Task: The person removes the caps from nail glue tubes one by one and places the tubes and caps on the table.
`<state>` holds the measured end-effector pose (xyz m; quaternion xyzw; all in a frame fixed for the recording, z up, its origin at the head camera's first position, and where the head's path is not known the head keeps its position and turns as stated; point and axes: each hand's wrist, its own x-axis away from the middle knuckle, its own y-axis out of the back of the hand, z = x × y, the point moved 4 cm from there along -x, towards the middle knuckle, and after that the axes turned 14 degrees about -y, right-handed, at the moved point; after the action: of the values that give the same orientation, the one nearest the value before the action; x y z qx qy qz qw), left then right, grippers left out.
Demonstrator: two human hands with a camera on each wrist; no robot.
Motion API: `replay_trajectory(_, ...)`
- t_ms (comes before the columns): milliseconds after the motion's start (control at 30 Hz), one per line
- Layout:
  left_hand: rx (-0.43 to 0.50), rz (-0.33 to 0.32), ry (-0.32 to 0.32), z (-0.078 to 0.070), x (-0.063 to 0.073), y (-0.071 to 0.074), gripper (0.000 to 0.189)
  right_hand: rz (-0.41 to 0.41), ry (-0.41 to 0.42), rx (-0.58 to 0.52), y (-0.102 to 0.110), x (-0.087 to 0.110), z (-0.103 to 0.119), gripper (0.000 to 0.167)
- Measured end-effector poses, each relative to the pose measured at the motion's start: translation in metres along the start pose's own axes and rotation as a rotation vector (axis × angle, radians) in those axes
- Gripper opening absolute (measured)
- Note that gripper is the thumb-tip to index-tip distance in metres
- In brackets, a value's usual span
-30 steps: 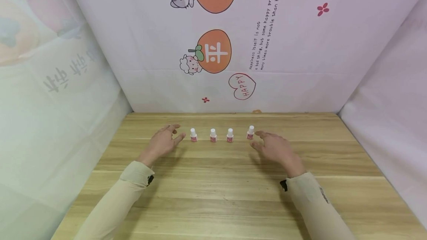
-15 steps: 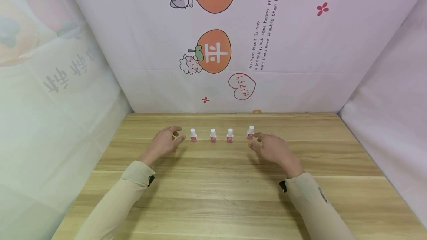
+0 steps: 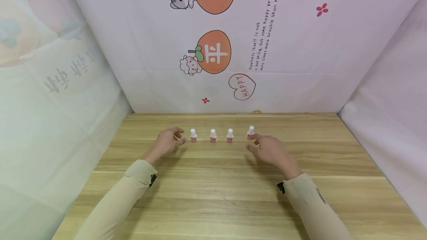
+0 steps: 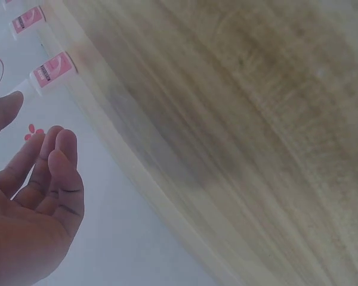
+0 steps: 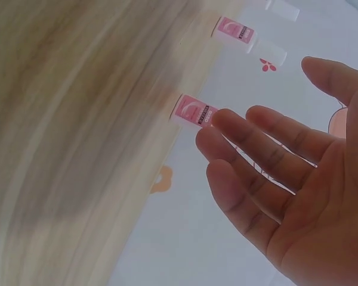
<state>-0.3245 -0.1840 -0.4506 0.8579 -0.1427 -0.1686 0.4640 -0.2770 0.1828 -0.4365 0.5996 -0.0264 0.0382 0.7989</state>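
Observation:
Several small white bottles with pink labels stand upright in a row across the table. Just left of the leftmost bottle (image 3: 194, 136), my left hand (image 3: 165, 142) hovers with relaxed, slightly bent fingers, holding nothing. The two middle bottles, one (image 3: 213, 136) and its neighbour (image 3: 230, 136), stand between my hands. The rightmost bottle (image 3: 250, 132) sits a little farther back, with its lower right side partly covered by my right hand (image 3: 269, 150). That hand's fingers (image 5: 250, 196) are loosely extended and grip nothing; whether a fingertip touches the bottle I cannot tell.
The wooden table (image 3: 213, 195) spreads in front of me. A white printed cloth (image 3: 160, 84) rises along its back edge, with white sheets hanging at the left (image 3: 50, 129) and right (image 3: 393, 103).
My right hand has drifted left, its fingertips now overlapping the rightmost bottle in the head view. The left hand has shifted slightly right toward the leftmost bottle. All bottles stay in place.

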Motion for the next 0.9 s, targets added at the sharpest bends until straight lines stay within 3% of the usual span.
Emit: replay_trajectory(900,0.108,0.003,0.036,-0.003,-0.009,-0.012,0.034,-0.020,0.033,-0.021,-0.009,0.001,0.002,0.056)
